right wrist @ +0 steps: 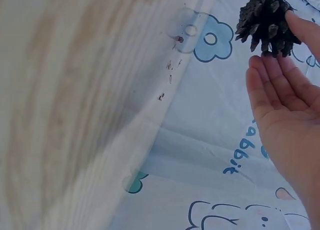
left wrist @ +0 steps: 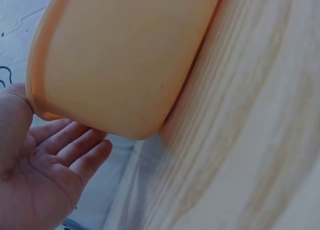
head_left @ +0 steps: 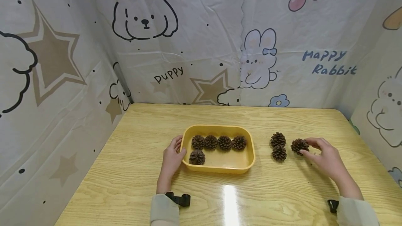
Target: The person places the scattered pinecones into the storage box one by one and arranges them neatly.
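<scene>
In the head view my left hand (head_left: pixel 172 156) holds the left end of a yellow plastic tray (head_left: pixel 224 169), thumb on its rim and fingers along the outer wall. The left wrist view shows the hand (left wrist: pixel 47 165) against the tray's outer side (left wrist: pixel 120 65). Inside the tray sit several brown pine cones, a row along the back wall and one pine cone (head_left: pixel 197 157) at front left. To the right, my right hand (head_left: pixel 325 158) pinches a pine cone (head_left: pixel 299 146) between thumb and fingers; the right wrist view shows this pine cone (right wrist: pixel 267 25) at the fingertips.
Two loose pine cones, one farther back (head_left: pixel 277 140) and one nearer (head_left: pixel 279 153), touch each other between the tray and my right hand. All stands on a wood-grain table (head_left: pixel 132 170). A printed cloth (head_left: pixel 201 44) hangs behind and at both sides. Small crumbs (right wrist: pixel 170 70) lie on the tabletop.
</scene>
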Motion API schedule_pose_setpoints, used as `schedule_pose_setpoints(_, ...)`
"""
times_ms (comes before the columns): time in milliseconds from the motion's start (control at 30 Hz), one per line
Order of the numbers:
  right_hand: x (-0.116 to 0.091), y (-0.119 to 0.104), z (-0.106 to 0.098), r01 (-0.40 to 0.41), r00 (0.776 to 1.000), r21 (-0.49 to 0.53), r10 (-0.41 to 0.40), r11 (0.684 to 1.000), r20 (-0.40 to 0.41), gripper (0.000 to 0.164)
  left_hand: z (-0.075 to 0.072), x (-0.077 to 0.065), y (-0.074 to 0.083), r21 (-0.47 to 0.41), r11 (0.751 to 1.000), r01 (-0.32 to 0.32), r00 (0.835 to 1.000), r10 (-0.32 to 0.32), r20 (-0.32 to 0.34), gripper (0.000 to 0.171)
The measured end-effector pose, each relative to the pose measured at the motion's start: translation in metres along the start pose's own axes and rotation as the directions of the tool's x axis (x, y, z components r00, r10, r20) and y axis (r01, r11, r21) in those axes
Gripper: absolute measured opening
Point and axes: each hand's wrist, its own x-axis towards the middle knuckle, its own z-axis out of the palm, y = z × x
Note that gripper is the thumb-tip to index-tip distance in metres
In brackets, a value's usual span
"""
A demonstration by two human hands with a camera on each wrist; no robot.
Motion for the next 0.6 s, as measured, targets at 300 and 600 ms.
schedule_pose_setpoints(300, 0.0, -0.009, 0.003, 0.049, 0.998, 0.023, -0.048, 0.999, -0.046, 0.046, 0.0, 0.0, 0.001, 0.001, 1.0, -0.006, 1.0, 0.006, -0.005, 0.051)
schedule_pose_setpoints(600, 0.0, -0.016, 0.005, 0.076, 0.995, 0.011, -0.076, 0.997, -0.066, 0.044, 0.0, 0.0, 0.0, 0.007, 1.0, -0.008, 1.0, 0.008, -0.001, 0.051)
